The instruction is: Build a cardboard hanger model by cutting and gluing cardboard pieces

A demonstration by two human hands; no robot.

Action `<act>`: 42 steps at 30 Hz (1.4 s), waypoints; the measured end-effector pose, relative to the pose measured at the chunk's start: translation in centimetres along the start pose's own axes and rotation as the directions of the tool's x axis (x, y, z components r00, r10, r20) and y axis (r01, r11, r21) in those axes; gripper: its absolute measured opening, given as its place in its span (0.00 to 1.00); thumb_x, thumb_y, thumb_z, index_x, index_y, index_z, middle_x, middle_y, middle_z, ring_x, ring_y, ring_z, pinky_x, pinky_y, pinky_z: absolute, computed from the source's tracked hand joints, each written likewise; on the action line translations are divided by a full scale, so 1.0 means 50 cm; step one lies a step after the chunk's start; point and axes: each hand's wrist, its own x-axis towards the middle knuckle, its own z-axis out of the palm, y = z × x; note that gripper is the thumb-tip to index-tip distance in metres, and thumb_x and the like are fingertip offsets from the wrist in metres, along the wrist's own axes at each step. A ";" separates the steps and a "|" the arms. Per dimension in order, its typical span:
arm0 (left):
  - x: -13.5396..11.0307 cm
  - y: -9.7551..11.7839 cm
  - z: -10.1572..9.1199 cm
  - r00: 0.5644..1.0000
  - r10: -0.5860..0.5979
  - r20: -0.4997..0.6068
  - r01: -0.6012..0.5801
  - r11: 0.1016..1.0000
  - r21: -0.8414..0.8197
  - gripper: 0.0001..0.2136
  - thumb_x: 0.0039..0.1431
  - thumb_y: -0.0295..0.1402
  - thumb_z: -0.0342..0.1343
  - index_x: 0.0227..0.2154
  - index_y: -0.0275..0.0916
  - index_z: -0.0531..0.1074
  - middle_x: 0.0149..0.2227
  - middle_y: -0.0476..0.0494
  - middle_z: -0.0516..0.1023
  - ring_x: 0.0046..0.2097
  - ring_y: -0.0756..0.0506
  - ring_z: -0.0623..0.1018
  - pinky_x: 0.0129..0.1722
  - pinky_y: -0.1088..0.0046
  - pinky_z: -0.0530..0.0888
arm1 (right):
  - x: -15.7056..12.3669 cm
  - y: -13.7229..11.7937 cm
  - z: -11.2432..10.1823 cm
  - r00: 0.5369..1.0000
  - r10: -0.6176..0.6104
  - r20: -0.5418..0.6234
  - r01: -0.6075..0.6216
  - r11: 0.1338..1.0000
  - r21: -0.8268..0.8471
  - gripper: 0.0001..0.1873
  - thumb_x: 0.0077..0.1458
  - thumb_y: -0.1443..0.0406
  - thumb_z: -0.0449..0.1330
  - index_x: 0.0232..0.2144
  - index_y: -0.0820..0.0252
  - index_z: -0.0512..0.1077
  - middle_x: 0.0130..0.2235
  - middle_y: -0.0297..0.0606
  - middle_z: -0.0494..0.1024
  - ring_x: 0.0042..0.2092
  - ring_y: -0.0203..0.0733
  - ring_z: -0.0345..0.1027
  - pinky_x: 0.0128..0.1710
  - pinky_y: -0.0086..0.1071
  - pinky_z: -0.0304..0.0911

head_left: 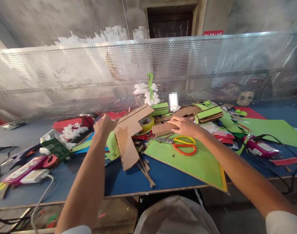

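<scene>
My left hand (pixel 105 124) reaches over the blue table (pixel 65 182), fingers curled round the edge of a large bent cardboard piece (pixel 129 136). My right hand (pixel 184 126) rests palm down on a small brown corrugated cardboard strip (pixel 163 129), fingers closed over it. Just below that hand lie scissors with a yellow and an orange handle (pixel 183 145) on a big green sheet (pixel 194 162). A roll of yellow tape (pixel 147 123) sits between the two hands.
A perforated metal screen (pixel 90 74) walls off the back of the table. A power strip (pixel 24 172) with cables lies at the left, a pink glue gun (pixel 259 147) at the right. Green and red paper scraps, cardboard boxes (pixel 209 114) and white foam bits litter the middle.
</scene>
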 end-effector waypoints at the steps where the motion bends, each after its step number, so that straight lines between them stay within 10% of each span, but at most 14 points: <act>1: -0.019 0.028 -0.001 0.991 0.097 -0.090 -0.102 0.993 -0.059 0.23 0.50 0.50 0.68 0.41 0.39 0.74 0.46 0.27 0.80 0.57 0.21 0.73 0.48 0.57 0.70 | 0.000 0.003 0.000 0.999 -0.017 -0.037 0.017 1.000 0.019 0.25 0.66 0.62 0.58 0.63 0.56 0.71 0.58 0.48 0.75 0.54 0.52 0.74 0.56 0.43 0.68; 4: -0.087 0.119 0.015 0.917 0.399 0.021 -0.358 0.844 -0.399 0.18 0.52 0.49 0.68 0.39 0.41 0.78 0.39 0.38 0.81 0.50 0.31 0.77 0.45 0.67 0.71 | 0.001 0.005 0.002 0.993 -0.052 -0.104 0.057 0.997 0.049 0.25 0.67 0.61 0.57 0.64 0.56 0.70 0.59 0.48 0.74 0.58 0.52 0.71 0.60 0.45 0.67; 7: -0.146 0.185 0.052 0.683 0.688 0.246 -0.464 0.669 -0.581 0.19 0.53 0.48 0.67 0.40 0.39 0.79 0.40 0.41 0.81 0.43 0.39 0.77 0.41 0.71 0.71 | 0.002 0.003 0.005 0.986 -0.066 -0.154 0.080 0.993 0.090 0.25 0.67 0.61 0.58 0.65 0.55 0.70 0.59 0.48 0.73 0.58 0.52 0.71 0.60 0.46 0.68; 11: -0.178 0.208 0.095 0.546 0.738 0.398 -0.441 0.656 -0.612 0.18 0.57 0.49 0.65 0.35 0.36 0.78 0.28 0.47 0.73 0.29 0.47 0.69 0.29 0.73 0.64 | 0.001 0.002 0.006 0.967 -0.045 -0.250 0.102 0.971 0.218 0.25 0.65 0.59 0.61 0.62 0.54 0.73 0.57 0.47 0.75 0.57 0.50 0.72 0.62 0.48 0.67; 17: -0.172 0.193 0.102 0.566 0.670 0.479 -0.135 0.650 -0.748 0.23 0.58 0.54 0.63 0.33 0.34 0.75 0.22 0.50 0.68 0.22 0.52 0.63 0.21 0.74 0.57 | 0.006 0.007 0.016 0.936 0.230 -0.265 0.046 0.668 0.742 0.31 0.55 0.55 0.70 0.59 0.56 0.74 0.51 0.43 0.81 0.50 0.48 0.78 0.54 0.45 0.75; 22: -0.172 0.190 0.108 0.576 0.647 0.499 -0.056 0.640 -0.766 0.24 0.57 0.56 0.63 0.31 0.36 0.72 0.19 0.52 0.63 0.19 0.54 0.59 0.18 0.75 0.54 | 0.014 0.004 0.027 0.914 0.323 -0.246 0.056 0.499 0.865 0.31 0.48 0.55 0.74 0.53 0.57 0.76 0.48 0.41 0.84 0.47 0.47 0.80 0.53 0.45 0.76; 42: -0.179 0.198 0.112 0.641 0.631 0.436 -0.131 0.650 -0.748 0.25 0.56 0.58 0.63 0.27 0.37 0.68 0.20 0.53 0.62 0.21 0.53 0.60 0.20 0.74 0.55 | 0.011 0.003 0.024 0.899 0.400 -0.180 -0.077 0.547 0.834 0.29 0.60 0.53 0.62 0.60 0.54 0.72 0.42 0.40 0.83 0.45 0.50 0.80 0.49 0.47 0.76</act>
